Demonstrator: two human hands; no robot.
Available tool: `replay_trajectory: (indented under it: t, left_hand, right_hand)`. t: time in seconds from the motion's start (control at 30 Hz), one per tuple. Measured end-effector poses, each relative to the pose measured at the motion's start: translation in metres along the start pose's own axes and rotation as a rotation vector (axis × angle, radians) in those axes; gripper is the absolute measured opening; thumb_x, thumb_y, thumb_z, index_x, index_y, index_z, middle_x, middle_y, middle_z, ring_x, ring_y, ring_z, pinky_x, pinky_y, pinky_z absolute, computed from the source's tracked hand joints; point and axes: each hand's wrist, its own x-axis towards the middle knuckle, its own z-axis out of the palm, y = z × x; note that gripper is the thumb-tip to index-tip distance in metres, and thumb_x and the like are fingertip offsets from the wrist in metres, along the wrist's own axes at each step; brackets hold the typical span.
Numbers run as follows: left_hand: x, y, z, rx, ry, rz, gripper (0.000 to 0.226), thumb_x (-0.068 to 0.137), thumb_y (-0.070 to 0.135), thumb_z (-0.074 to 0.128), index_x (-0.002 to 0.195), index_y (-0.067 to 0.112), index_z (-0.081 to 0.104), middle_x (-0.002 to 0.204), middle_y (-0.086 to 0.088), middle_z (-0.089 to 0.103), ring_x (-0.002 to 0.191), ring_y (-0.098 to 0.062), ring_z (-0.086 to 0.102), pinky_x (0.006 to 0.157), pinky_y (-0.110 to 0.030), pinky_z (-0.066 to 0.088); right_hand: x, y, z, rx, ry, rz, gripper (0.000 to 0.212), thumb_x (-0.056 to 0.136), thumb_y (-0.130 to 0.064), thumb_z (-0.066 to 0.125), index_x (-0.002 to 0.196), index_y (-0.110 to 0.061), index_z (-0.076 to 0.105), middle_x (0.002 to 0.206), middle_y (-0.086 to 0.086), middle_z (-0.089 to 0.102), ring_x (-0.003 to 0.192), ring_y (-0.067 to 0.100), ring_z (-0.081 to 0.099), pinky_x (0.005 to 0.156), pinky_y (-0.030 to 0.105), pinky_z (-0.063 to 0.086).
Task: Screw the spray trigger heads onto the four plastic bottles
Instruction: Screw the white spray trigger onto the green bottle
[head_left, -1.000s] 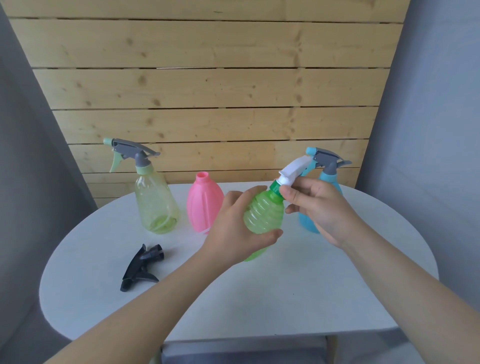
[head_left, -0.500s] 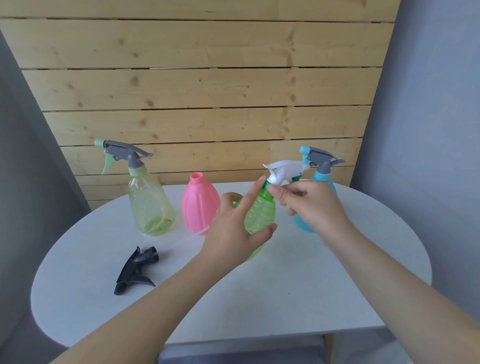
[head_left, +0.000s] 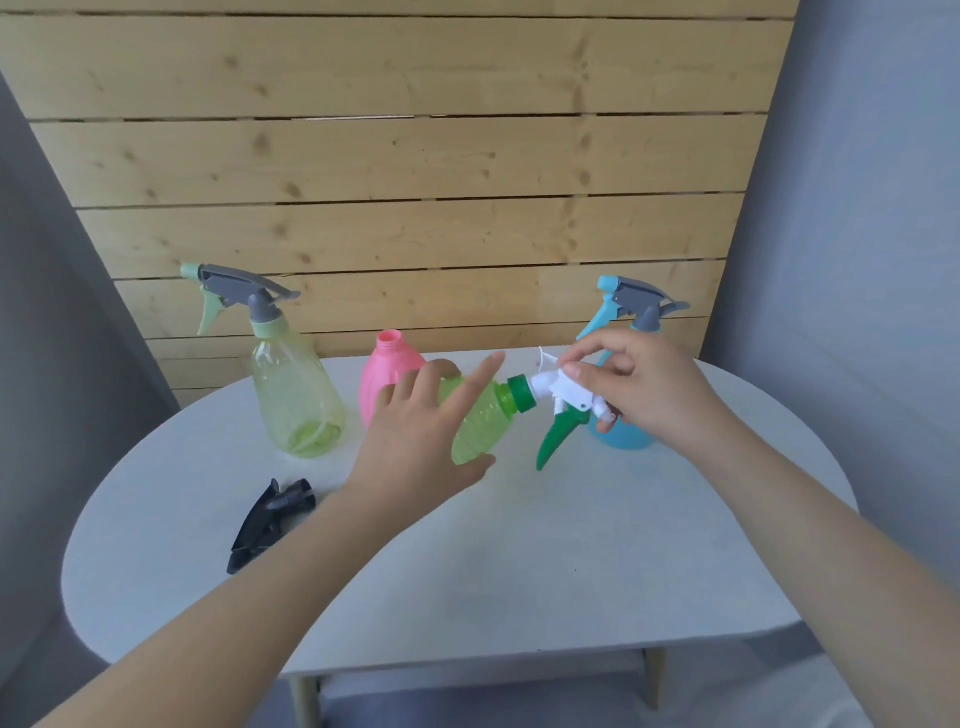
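White table (head_left: 571, 571), unlabelled green bottle (head_left: 483, 421)

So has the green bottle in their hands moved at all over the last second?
Yes. The green bottle has tipped over: its neck stood up a second ago and now lies nearly sideways, pointing right toward the blue bottle, which stays put on the table.

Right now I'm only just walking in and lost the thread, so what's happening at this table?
A person is fitting spray heads onto bottles. The left hand holds the green bottle tilted above the table, while the right hand grips its white trigger head at the neck. The yellow bottle and blue bottle already have heads. The pink bottle is open; a black head lies loose.
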Motion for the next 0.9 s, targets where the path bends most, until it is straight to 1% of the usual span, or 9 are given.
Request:
replay_trajectory:
  t: [0.07,0.17,0.27,0.37,0.43,0.53,0.67,0.77,0.9]
  left_hand:
    - [0.000,-0.003,0.000,-0.013,-0.007,-0.032,0.092,0.067,0.047,0.074,0.143,0.024,0.027,0.131,-0.005,0.047,0.119,-0.028,0.043,0.099,-0.039,0.033]
    - [-0.002,-0.006,0.001,-0.126,-0.016,-0.093,0.089,0.064,0.049,0.076,0.138,0.021,0.036,0.136,0.001,0.046,0.124,-0.022,0.041,0.101,-0.034,0.030]
    - [-0.002,-0.009,-0.001,-0.222,-0.025,-0.103,0.091,0.061,0.049,0.078,0.138,0.022,0.037,0.135,0.002,0.047,0.123,-0.020,0.042,0.100,-0.033,0.033]
    - [-0.004,-0.008,-0.002,-0.229,-0.037,-0.077,0.090,0.061,0.047,0.079,0.138,0.022,0.039,0.132,0.000,0.048,0.122,-0.022,0.044,0.100,-0.036,0.034]
    - [-0.005,-0.006,-0.002,-0.207,-0.030,-0.051,0.088,0.061,0.045,0.080,0.136,0.020,0.042,0.132,-0.002,0.050,0.122,-0.025,0.045,0.100,-0.037,0.033]
    - [-0.006,-0.001,-0.001,-0.182,-0.032,-0.019,0.087,0.061,0.044,0.080,0.136,0.020,0.042,0.131,-0.003,0.050,0.121,-0.025,0.045,0.099,-0.037,0.033]
    - [-0.005,-0.001,-0.002,-0.188,-0.003,-0.031,0.087,0.060,0.042,0.081,0.135,0.019,0.044,0.129,-0.005,0.052,0.119,-0.028,0.047,0.099,-0.040,0.034]
    - [-0.003,-0.004,-0.004,-0.204,-0.004,-0.064,0.088,0.058,0.042,0.082,0.134,0.020,0.044,0.128,-0.003,0.052,0.119,-0.027,0.047,0.099,-0.041,0.035]
    - [-0.002,-0.009,-0.006,-0.240,-0.020,-0.085,0.087,0.057,0.042,0.082,0.133,0.020,0.045,0.127,-0.003,0.052,0.117,-0.026,0.048,0.098,-0.041,0.038]
  right_hand:
    - [-0.003,-0.001,0.000,0.081,-0.086,0.045,0.014,0.089,-0.024,0.057,0.093,-0.022,0.070,0.055,0.003,0.061,0.047,0.011,0.063,0.046,0.012,0.042]
    - [-0.006,0.001,-0.012,0.331,-0.355,0.068,0.030,0.095,-0.014,0.043,0.119,-0.015,0.061,0.087,0.010,0.064,0.070,0.013,0.069,0.064,0.016,0.052]
    - [-0.007,0.001,-0.019,0.343,-0.470,0.005,0.034,0.092,-0.009,0.044,0.122,-0.022,0.055,0.101,0.012,0.063,0.085,0.016,0.069,0.076,0.022,0.053]
    - [-0.006,0.001,-0.015,0.286,-0.360,-0.018,0.029,0.077,-0.032,0.057,0.104,-0.029,0.066,0.079,0.004,0.065,0.067,0.009,0.066,0.066,0.019,0.051]
    - [-0.005,0.001,-0.012,0.158,-0.206,0.003,0.022,0.066,-0.055,0.057,0.077,-0.042,0.071,0.066,-0.006,0.061,0.054,0.002,0.055,0.061,0.015,0.045]
    - [-0.002,0.001,-0.009,0.201,-0.093,0.080,0.042,0.062,-0.065,0.057,0.069,-0.028,0.074,0.064,-0.008,0.068,0.053,-0.001,0.058,0.051,0.012,0.044]
    - [-0.001,0.003,-0.007,0.357,-0.006,0.158,0.021,0.083,-0.033,0.063,0.092,-0.015,0.063,0.056,0.001,0.069,0.049,0.012,0.063,0.040,0.019,0.044]
    - [-0.004,0.003,0.001,0.374,0.050,0.078,0.023,0.086,-0.016,0.062,0.106,-0.020,0.051,0.058,0.006,0.068,0.050,0.017,0.064,0.044,0.023,0.050]
    - [-0.006,0.001,0.004,0.286,-0.047,-0.027,0.025,0.087,-0.006,0.058,0.111,-0.010,0.062,0.071,0.006,0.067,0.056,0.006,0.065,0.057,0.014,0.051]
